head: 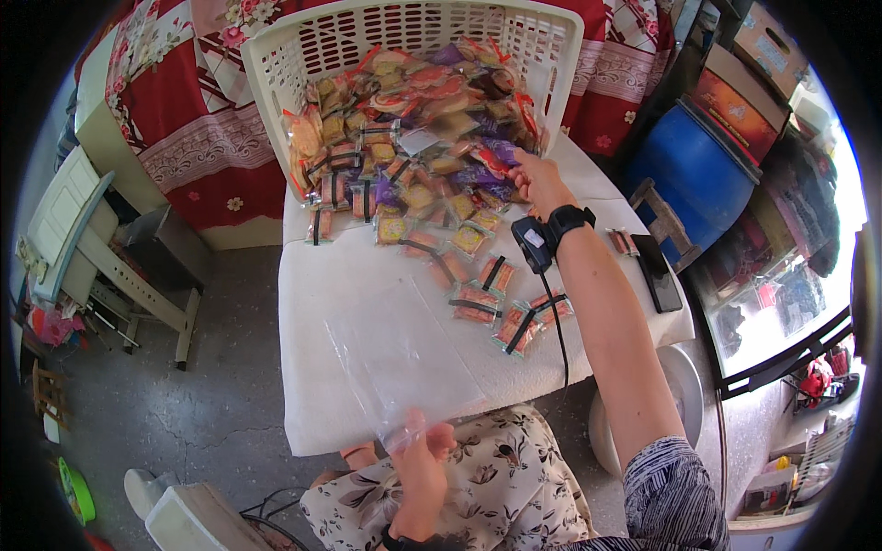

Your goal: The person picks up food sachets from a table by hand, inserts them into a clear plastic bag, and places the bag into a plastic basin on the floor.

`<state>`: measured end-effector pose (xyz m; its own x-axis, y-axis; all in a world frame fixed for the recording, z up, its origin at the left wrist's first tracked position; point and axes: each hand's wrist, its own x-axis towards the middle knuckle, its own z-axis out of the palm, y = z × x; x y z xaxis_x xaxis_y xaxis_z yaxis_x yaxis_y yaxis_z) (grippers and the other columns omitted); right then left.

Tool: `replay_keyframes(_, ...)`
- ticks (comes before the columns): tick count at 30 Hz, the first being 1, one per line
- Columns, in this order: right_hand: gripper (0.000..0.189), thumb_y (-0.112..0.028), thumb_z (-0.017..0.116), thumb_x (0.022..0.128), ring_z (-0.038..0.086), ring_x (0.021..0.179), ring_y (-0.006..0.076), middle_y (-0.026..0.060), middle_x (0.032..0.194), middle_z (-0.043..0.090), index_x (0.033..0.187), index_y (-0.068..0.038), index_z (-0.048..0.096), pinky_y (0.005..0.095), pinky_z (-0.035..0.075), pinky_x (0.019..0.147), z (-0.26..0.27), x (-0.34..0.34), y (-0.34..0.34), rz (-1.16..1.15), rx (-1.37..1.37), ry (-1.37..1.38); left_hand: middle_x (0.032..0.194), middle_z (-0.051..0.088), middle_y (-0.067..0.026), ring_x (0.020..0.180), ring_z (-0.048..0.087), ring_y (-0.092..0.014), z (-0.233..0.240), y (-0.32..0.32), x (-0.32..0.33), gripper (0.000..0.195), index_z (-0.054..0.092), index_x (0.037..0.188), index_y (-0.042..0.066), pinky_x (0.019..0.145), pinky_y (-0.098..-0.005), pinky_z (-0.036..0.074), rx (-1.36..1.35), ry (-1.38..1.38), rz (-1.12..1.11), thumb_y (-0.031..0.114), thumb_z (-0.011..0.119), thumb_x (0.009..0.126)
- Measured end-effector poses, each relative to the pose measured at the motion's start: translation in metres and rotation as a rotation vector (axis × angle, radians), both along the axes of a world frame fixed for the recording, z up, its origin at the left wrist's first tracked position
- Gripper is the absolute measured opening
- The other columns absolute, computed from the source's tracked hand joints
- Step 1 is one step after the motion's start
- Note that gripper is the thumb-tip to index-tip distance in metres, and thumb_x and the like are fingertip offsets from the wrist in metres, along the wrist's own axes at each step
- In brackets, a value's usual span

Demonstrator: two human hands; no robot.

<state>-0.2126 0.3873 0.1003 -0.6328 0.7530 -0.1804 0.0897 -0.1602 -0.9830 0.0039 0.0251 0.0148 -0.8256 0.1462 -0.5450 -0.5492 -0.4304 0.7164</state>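
My left hand [419, 460] grips the near edge of a clear plastic bag [406, 351], which lies across the front of a white-covered table [310, 386]. At the right side of the heap, my right hand [534, 179] touches the small wrapped snacks; a red and a purple packet [497, 157] are at its fingertips, and whether it grips one I cannot tell. Many packets spill from a tipped white plastic basket [275, 110]. Several pink packets with black bands [477, 303] lie loose between the heap and the bag.
A dark smartphone [658, 274] and one banded packet [622, 242] lie at the table's right edge. A cable hangs from the device on my right wrist. Beyond the table stand a blue plastic drum [692, 172] on the right and a folding table [117, 268] on the left.
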Motion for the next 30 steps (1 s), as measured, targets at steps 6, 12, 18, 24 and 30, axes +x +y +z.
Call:
replay_keyframes(6,0.012,-0.013,0.061,0.08,0.046,0.047,0.0065,0.0033,0.062,0.057,0.071,-0.005,0.058,0.0188,0.033,0.039,0.004,-0.008,0.003,-0.09,0.011,0.061,0.061,0.059,-0.009,0.045,0.05,-0.014,-0.004,0.001,0.001,0.032,0.057,0.072,0.003,0.037,-0.021,0.032,0.055,-0.006,-0.01,0.031,0.058,0.087)
replay_keyframes(12,0.017,-0.014,0.064,0.076,0.051,0.047,0.0111,0.0057,0.059,0.058,0.066,-0.003,0.056,0.0248,0.039,0.04,0.022,0.062,-0.024,0.091,0.532,-0.015,0.065,0.06,-0.0074,0.048,0.05,-0.01,-0.003,-0.001,0.0,0.021,0.059,0.08,0.003,0.037,-0.0193,0.031,0.106,0.021,-0.029,0.023,0.058,0.088)
replay_keyframes(18,0.016,-0.014,0.062,0.081,0.054,0.053,0.0091,0.0059,0.066,0.06,0.075,-0.001,0.057,0.0206,0.042,0.048,0.024,0.193,-0.097,0.365,0.265,0.069,0.065,0.059,-0.0019,0.055,0.052,-0.008,-0.011,-0.006,-0.002,0.021,0.064,0.075,0.002,0.044,-0.0196,0.032,0.143,0.178,-0.17,0.021,0.061,0.083)
replay_keyframes(24,0.014,-0.013,0.059,0.084,0.056,0.055,0.0089,0.0055,0.068,0.061,0.078,-0.001,0.058,0.0189,0.045,0.049,0.002,0.298,-0.174,0.496,-0.078,-0.032,0.062,0.057,-0.0041,0.049,0.047,-0.007,-0.015,-0.003,-0.003,0.023,0.062,0.075,0.0,0.04,-0.0199,0.028,0.157,0.208,-0.156,0.02,0.059,0.085)
replay_keyframes(30,0.009,-0.011,0.061,0.083,0.058,0.055,0.009,0.0042,0.071,0.062,0.084,-0.002,0.06,0.0202,0.047,0.048,-0.039,0.336,-0.225,0.546,-0.53,0.035,0.066,0.058,-0.0002,0.055,0.05,-0.006,-0.019,-0.005,-0.001,0.02,0.064,0.078,0.004,0.043,-0.0201,0.031,0.083,0.3,-0.178,0.023,0.063,0.082)
